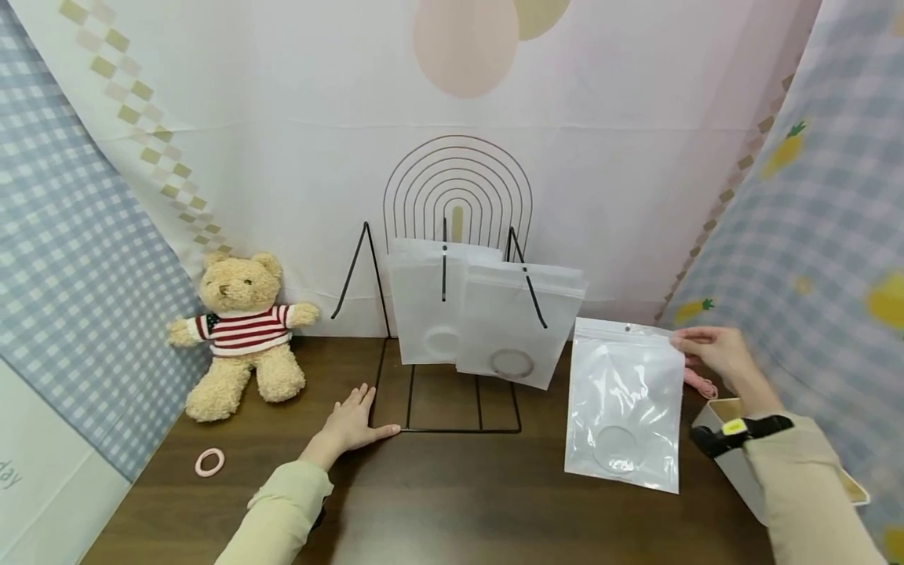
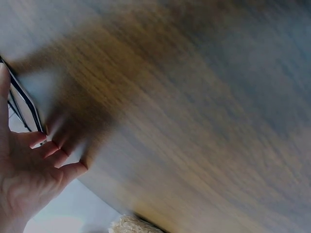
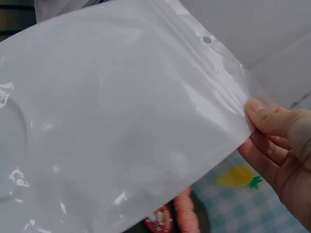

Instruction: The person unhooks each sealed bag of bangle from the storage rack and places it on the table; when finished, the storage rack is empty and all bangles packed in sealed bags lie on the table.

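Pouch: frosted plastic zip pouch [image 1: 625, 404] with a hang hole at the top, held upright at the right side of the table [image 1: 452, 502], its lower edge near or on the wood; a pale ring shape shows through its lower part.
Handling: judged very light, thin and limp — the film flexes and glares in the right wrist view, so it is likely slippery and apt to sag or swing from a one-corner hold.
Hold point: the stiffer sealed top strip beside the hang hole is judged the best place to take it; the loose middle would crumple.
Right hand: right hand [image 1: 713, 349] pinches the pouch's top right corner between thumb and fingertips [image 3: 265, 114].
Left hand: left hand [image 1: 351, 424] lies flat on the table, fingers spread, thumb touching the base of the wire rack [image 1: 452, 329].
Rack: black wire stand at the back centre — two similar pouches [image 1: 487, 314] hang on its prongs.
Surroundings: teddy bear [image 1: 243, 329] in a striped jumper at the left, pink ring [image 1: 209, 462] in front of it, open box [image 1: 741, 447] under the right forearm.
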